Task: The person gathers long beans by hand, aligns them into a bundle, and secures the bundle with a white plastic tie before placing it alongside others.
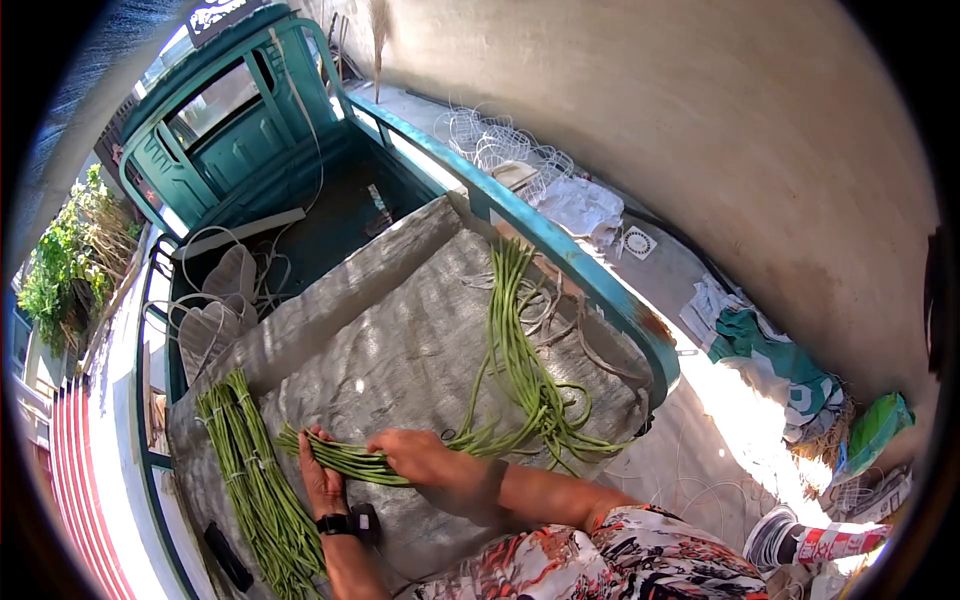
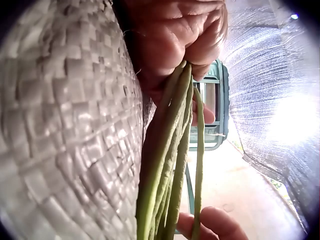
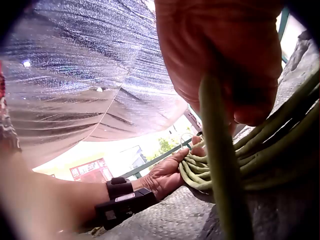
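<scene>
My left hand (image 1: pixel 322 478) grips the ends of a bunch of long green beans (image 1: pixel 350 460) beside the finished-looking bundles. My right hand (image 1: pixel 415 457) holds the same bunch farther along, its fingers curled over the beans. In the right wrist view, a single bean (image 3: pixel 220 165) runs close in front from under the right hand (image 3: pixel 220 55), and the left hand (image 3: pixel 165 175) clasps several bean ends behind. Tied bundles of long beans (image 1: pixel 250 475) lie left of the left hand, bound with pale ties. A loose heap of long beans (image 1: pixel 520 375) spreads to the right.
A grey woven sheet (image 1: pixel 350 370) covers the bed of a green cargo vehicle (image 1: pixel 560 260). White cords and pale pads (image 1: pixel 215 320) lie at the left rail. Wire coils (image 1: pixel 490 140) and sacks (image 1: pixel 765 350) sit on the ground by the wall. A dark object (image 1: pixel 228 558) lies near the bundles.
</scene>
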